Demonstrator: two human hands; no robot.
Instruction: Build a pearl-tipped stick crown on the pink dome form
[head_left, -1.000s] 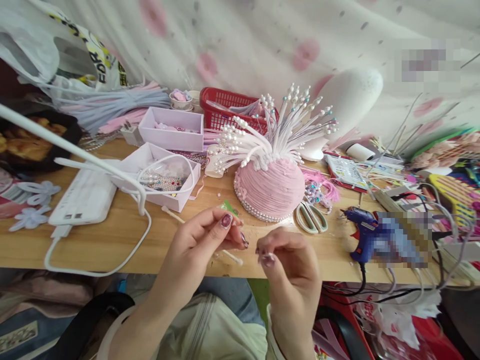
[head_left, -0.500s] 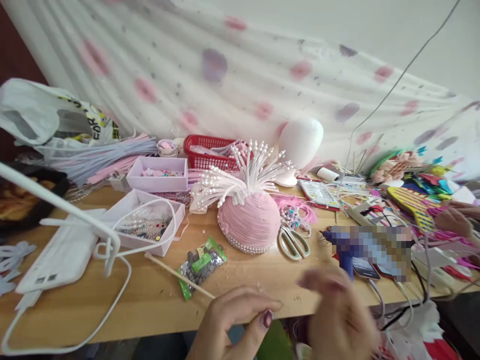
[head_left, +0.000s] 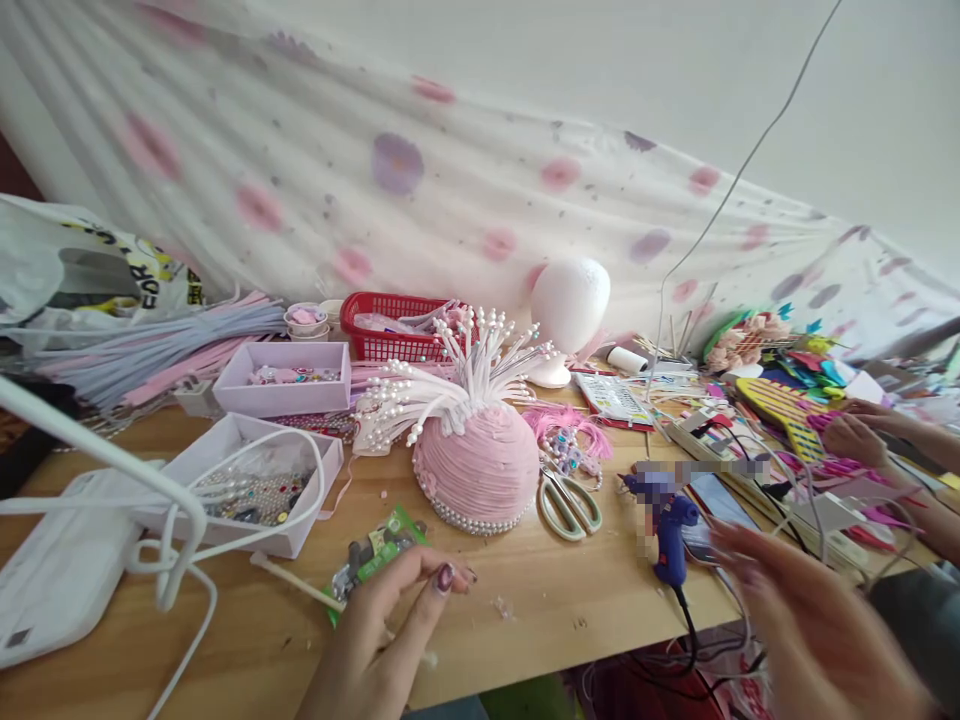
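Observation:
My left hand [head_left: 397,610] hovers over the front of the table, thumb and fingertips pinched together; whatever lies between them is too small to make out. Under it is a green and clear packet [head_left: 375,550] with dark pieces inside. To the right, my right hand [head_left: 810,630] is blurred by motion, its fingers stretched out near the blue glue gun [head_left: 670,540]. A pink cord-wrapped dome [head_left: 480,465] stands in the middle, edged with pearl beads and topped by white pearl-tipped stems [head_left: 480,370]. Scissors [head_left: 568,505] lie beside it.
White boxes of beads [head_left: 319,510] stand left, by a white stand arm [head_left: 112,450] and a thin stick [head_left: 292,580]. Behind are a red basket [head_left: 397,345] and a white foam head [head_left: 574,300]. Another person's hands [head_left: 859,440] work at far right, past cables and a phone.
The view has turned right. My right hand has moved right, toward the glue gun. My left hand has drawn its thumb and fingertips together. The dome has not visibly moved on the table.

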